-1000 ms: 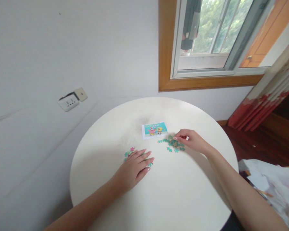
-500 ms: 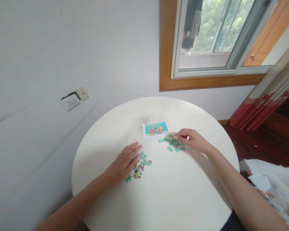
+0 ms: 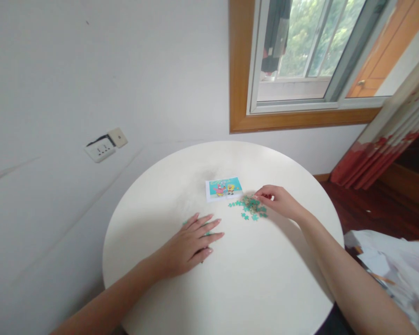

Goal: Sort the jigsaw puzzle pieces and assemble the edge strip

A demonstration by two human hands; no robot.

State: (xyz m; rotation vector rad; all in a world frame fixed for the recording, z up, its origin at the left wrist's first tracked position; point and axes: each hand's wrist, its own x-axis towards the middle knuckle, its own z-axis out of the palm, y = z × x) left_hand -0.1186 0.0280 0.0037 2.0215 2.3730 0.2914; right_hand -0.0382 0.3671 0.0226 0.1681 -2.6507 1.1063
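My left hand (image 3: pixel 192 244) lies palm down with fingers spread over a group of puzzle pieces (image 3: pixel 209 233); most of that group is hidden beneath it, with bits of green showing between the fingers. To the right, teal and green puzzle pieces (image 3: pixel 254 217) lie in a loose pile. My right hand (image 3: pixel 275 200) is at the pile's upper right edge, thumb and forefinger pinched together; whatever is between the fingertips is too small to make out. Behind the pieces lies a picture card (image 3: pixel 225 188) with a pink and a yellow cartoon figure on teal.
Everything lies on a round white table (image 3: pixel 265 279). A wall with a socket (image 3: pixel 100 150) is behind it at the left, a wood-framed window (image 3: pixel 242 123) at the back right. White bags or papers (image 3: pixel 387 260) are beside the table's right edge, below a red and white curtain (image 3: pixel 359 158).
My left hand has moved right, onto the multicoloured pieces, and its fingers have spread over them. My right hand has stayed at the pile. The camera view has shifted slightly.
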